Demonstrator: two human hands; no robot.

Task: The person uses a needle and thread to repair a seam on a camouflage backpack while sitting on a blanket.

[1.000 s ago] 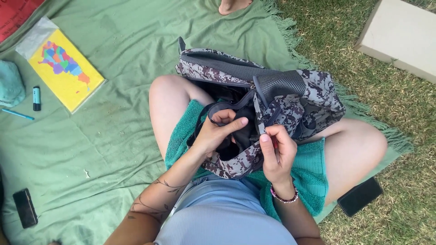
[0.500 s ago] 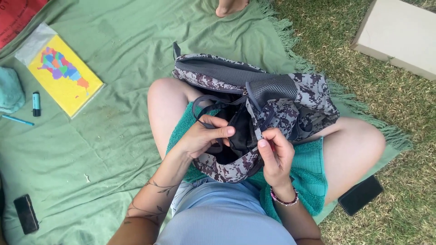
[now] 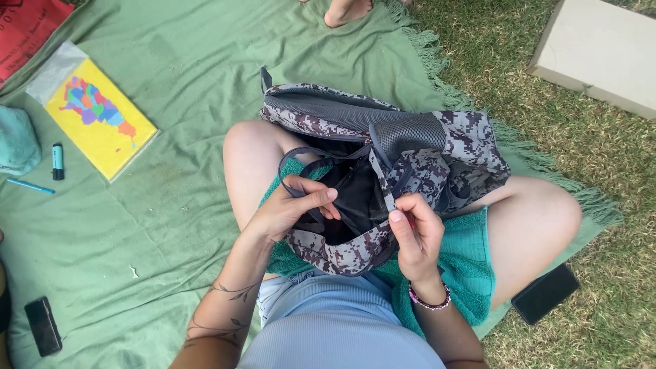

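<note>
Camouflage cloth in grey and brown covers the backpack (image 3: 410, 150) that lies across our lap, its black inside open toward us. Our left hand (image 3: 290, 208) is curled nearly shut at the near left edge of the opening, thumb and fingers pinching the rim and a thin dark strap there. Our right hand (image 3: 417, 236) sits at the near right edge, fingers closed in a tight pinch on a small piece at the end of a grey strap; what that piece is we cannot tell. A beaded bracelet (image 3: 429, 301) circles the right wrist. Under the backpack a teal towel (image 3: 465, 266) covers our thighs, and we sit on a green blanket (image 3: 171, 82) spread over grass (image 3: 615, 157).

Far left on the blanket lie a yellow sheet (image 3: 102, 126) printed with a many-coloured map, a small marker (image 3: 58, 161) and a blue pen (image 3: 29, 185). A black phone (image 3: 43, 326) lies near left, and another dark phone (image 3: 544, 294) rests at the blanket's near right edge. A pale box (image 3: 601, 55) stands far right on the grass.
</note>
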